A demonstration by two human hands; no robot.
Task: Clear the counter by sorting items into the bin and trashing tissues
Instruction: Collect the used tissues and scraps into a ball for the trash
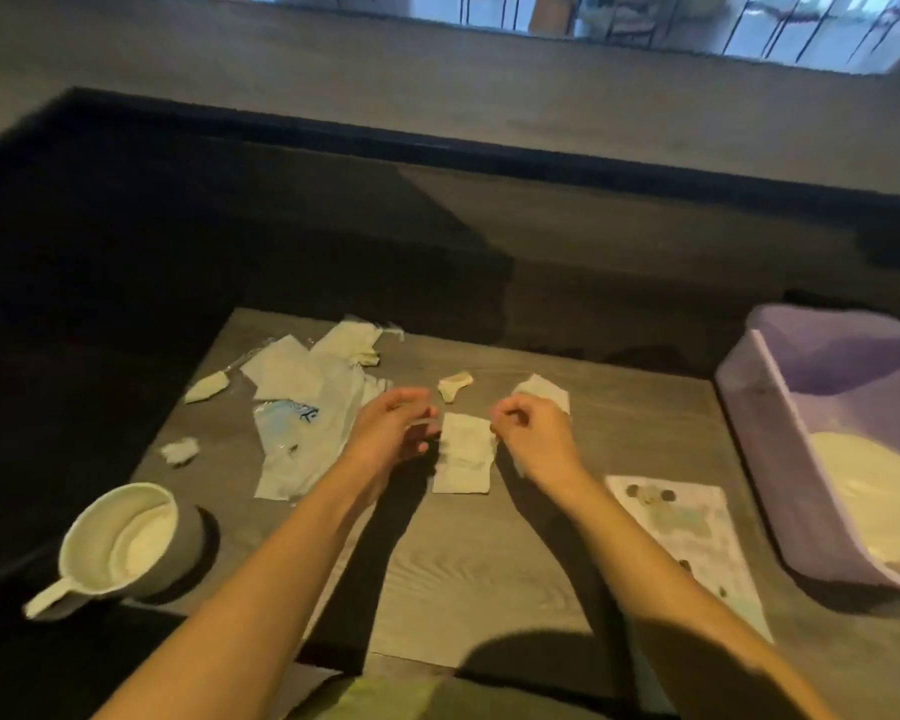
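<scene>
A flat white tissue (462,454) lies mid-counter between my hands. My right hand (536,441) pinches its upper right corner. My left hand (393,431) curls at its upper left edge; blur hides whether it grips. More tissues (294,368) lie piled at the back left, next to a clear plastic wrapper (302,433) with blue print. Another tissue (546,393) shows just behind my right hand. Small crumpled scraps (180,452) (455,384) lie around. The purple bin (770,449) stands at the right with a white plate (874,491) in it.
A grey mug (126,543) with a white inside and handle stands near the counter's front left corner. A printed paper sheet (697,543) with small round dark objects on it lies between my right forearm and the bin. Beyond the counter's far edge the space is dark.
</scene>
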